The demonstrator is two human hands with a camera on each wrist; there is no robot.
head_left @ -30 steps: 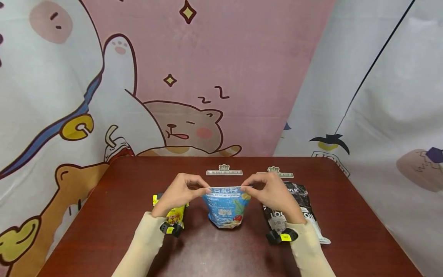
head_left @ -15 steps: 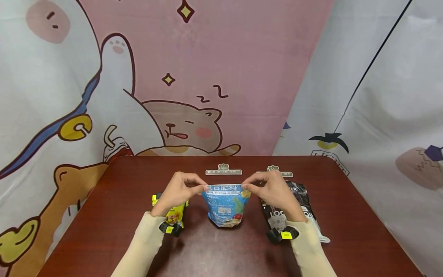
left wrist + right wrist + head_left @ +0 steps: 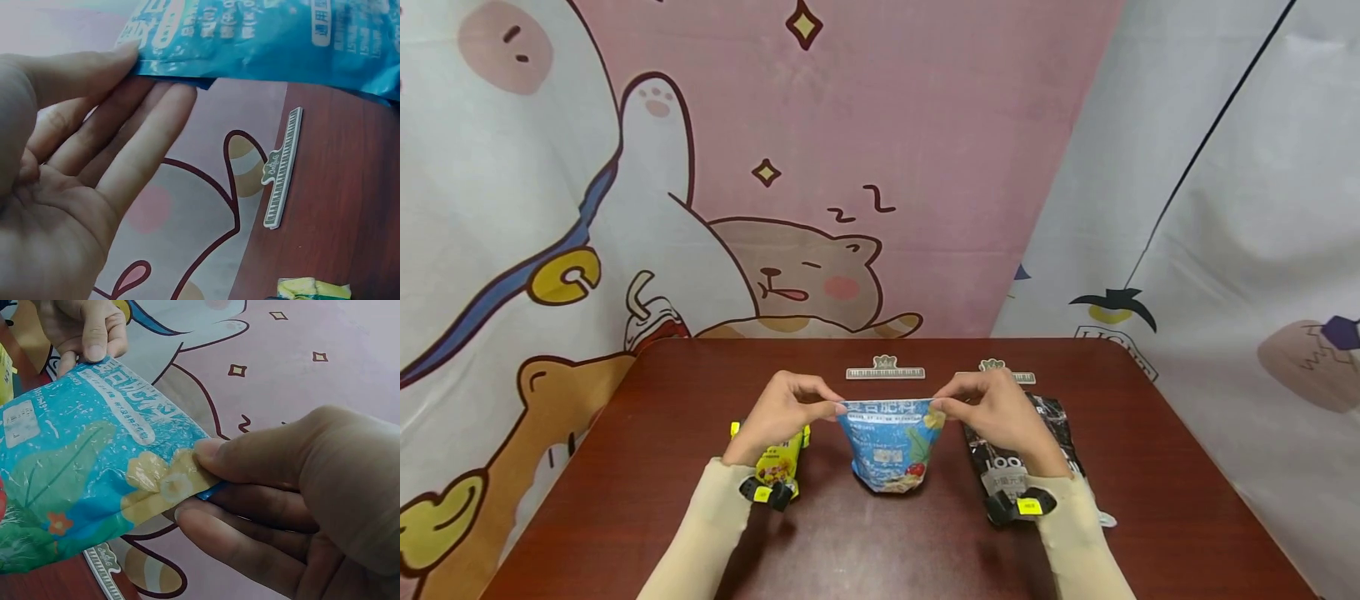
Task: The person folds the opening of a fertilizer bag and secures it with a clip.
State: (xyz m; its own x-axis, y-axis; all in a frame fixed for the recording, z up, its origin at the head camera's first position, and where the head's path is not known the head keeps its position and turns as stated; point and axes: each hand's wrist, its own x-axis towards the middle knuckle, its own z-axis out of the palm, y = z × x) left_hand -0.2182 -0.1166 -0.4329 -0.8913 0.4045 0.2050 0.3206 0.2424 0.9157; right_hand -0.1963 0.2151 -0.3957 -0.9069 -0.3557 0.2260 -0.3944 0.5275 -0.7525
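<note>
A blue plastic bag (image 3: 887, 454) with white lettering and printed vegetables stands upright in the middle of the table, its top edge stretched straight between both hands. My left hand (image 3: 790, 417) pinches the top left corner between thumb and fingers; in the left wrist view the thumb lies on the printed front of the bag (image 3: 250, 37). The opposite top corner is pinched by my right hand (image 3: 996, 417). In the right wrist view the right thumb presses on the yellow printed corner of the bag (image 3: 81, 456), with the fingers behind it.
A yellow packet (image 3: 780, 458) lies partly under the left wrist. Beneath the right forearm is a black and white bag (image 3: 1056, 425). Two piano-keyboard clips (image 3: 886, 372) lie near the far table edge, the right one partly covered by the hand. A cartoon curtain (image 3: 925, 167) hangs behind.
Both hands have slid slightly outward along the top edge toward the corners, and more of its lettering shows. The top edge has risen a little; the bag's base has stayed in place.
</note>
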